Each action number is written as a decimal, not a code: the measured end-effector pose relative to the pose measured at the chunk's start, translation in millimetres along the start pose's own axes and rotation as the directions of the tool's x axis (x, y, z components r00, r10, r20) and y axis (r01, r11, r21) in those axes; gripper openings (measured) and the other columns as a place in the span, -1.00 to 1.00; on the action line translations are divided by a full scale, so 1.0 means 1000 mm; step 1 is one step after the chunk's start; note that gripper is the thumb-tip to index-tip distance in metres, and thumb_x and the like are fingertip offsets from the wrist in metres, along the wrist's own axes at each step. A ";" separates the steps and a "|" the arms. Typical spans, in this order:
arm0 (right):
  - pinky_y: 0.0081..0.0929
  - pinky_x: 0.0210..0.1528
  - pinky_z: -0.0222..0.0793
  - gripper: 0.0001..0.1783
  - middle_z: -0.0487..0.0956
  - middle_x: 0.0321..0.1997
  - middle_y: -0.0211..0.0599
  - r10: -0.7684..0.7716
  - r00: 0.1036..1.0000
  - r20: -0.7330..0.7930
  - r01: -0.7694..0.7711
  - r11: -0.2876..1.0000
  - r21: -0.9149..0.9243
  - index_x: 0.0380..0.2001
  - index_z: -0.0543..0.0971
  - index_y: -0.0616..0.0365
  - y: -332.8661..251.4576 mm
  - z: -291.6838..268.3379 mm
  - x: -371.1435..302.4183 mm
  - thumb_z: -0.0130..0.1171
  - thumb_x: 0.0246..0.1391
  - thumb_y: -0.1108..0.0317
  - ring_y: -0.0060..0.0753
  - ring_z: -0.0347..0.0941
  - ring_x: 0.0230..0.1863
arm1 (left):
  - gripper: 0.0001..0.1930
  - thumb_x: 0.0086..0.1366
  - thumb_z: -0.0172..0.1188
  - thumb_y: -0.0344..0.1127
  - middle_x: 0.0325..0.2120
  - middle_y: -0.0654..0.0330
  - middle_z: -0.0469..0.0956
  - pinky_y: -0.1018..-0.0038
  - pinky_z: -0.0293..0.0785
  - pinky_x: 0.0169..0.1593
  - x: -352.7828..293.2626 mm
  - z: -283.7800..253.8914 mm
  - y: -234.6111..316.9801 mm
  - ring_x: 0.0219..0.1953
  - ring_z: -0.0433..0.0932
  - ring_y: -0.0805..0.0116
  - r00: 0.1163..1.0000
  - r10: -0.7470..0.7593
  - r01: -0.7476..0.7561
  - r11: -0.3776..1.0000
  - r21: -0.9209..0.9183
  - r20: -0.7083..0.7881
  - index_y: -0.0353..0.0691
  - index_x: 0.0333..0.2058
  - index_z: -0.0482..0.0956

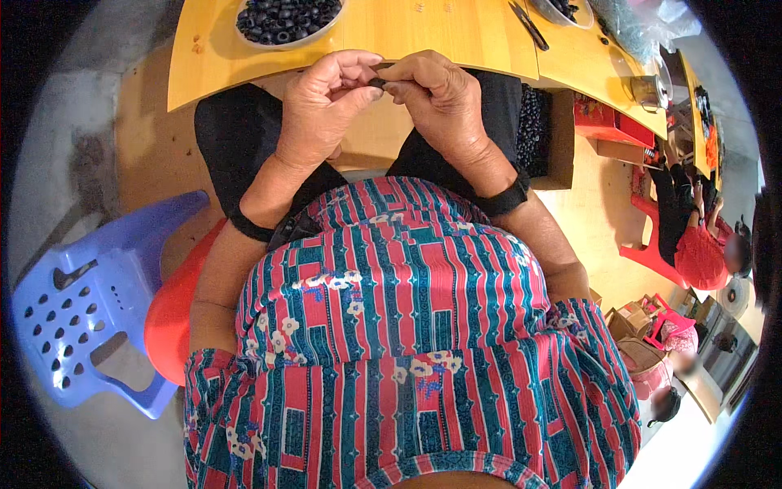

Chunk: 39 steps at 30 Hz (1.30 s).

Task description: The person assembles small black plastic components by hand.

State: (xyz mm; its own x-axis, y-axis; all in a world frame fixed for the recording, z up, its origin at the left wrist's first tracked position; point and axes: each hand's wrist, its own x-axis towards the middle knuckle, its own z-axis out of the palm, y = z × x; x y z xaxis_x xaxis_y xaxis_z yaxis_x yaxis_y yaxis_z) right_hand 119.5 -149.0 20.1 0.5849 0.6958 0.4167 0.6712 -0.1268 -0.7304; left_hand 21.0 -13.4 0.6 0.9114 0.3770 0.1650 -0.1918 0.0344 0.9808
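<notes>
Grip of the left hand and grip of the right hand, meeting in front of the person's lap. The left thumb and fingers close on a small dark piece; the right thumb and forefinger are drawn together at its opposite side and appear to pinch it too. The piece lies between the two sets of fingertips, just off the near edge of the table, and is largely covered, so its full shape cannot be told.

Handling, as judged from size and look: the piece is probably very light, and somewhat firm, perhaps rubbery, rather than brittle. Its smallness makes slipping a likelier fault than breakage. A pinch of thumb and forefinger pads at opposite sides suits it best; a whole-hand grasp would hide it.

Farther out, on the table: a bowl of glossy black pieces, ring-like where their openings show; a slim dark tool; a second bowl; a metal mug. Below the table, right of the lap, an open box contains more small dark items. Outermost at left stands a blue plastic stool.
</notes>
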 end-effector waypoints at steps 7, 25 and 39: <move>-0.50 -0.35 0.45 -0.81 0.54 -0.48 -0.30 -0.069 0.992 -0.103 0.069 0.998 -0.001 -0.46 0.58 0.10 0.009 0.016 -0.005 0.27 -0.26 0.55 -0.32 0.50 -0.41 | -0.66 0.09 0.15 -0.64 -0.40 0.31 0.47 0.70 0.42 -0.24 0.004 -0.009 -0.004 -0.35 0.45 0.63 0.998 -0.023 0.022 0.999 0.026 0.058 -0.34 -0.11 0.43; -0.56 -0.35 0.49 -0.88 0.53 -0.46 -0.37 0.502 0.787 0.360 -0.479 0.128 0.868 -0.36 0.56 0.27 0.012 0.010 -0.011 0.14 0.04 0.45 -0.55 0.46 -0.48 | -0.69 0.09 0.14 -0.64 -0.36 0.26 0.52 0.65 0.45 -0.21 0.004 0.000 -0.004 -0.32 0.49 0.59 0.998 0.058 -0.058 0.998 -0.029 0.011 -0.33 -0.15 0.46; -0.49 -0.37 0.51 -0.66 0.49 -0.47 -0.31 0.300 0.674 0.675 -0.706 -0.006 0.708 -0.39 0.49 0.31 0.025 -0.001 -0.011 -0.05 0.19 0.19 -0.55 0.40 -0.54 | -0.71 0.04 0.18 -0.58 -0.39 0.26 0.53 0.61 0.46 -0.21 0.006 0.003 -0.005 -0.33 0.50 0.55 0.995 0.099 -0.097 0.982 0.161 -0.005 -0.25 -0.20 0.53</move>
State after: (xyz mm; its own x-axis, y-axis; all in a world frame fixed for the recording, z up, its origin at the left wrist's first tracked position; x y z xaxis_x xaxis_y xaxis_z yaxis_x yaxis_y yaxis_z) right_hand 130.1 -160.6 -2.0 0.2885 0.9082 -0.3031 -0.7392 0.0101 -0.6734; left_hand 28.5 -14.3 -2.7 0.8859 0.3836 0.2609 -0.2182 -0.1517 0.9640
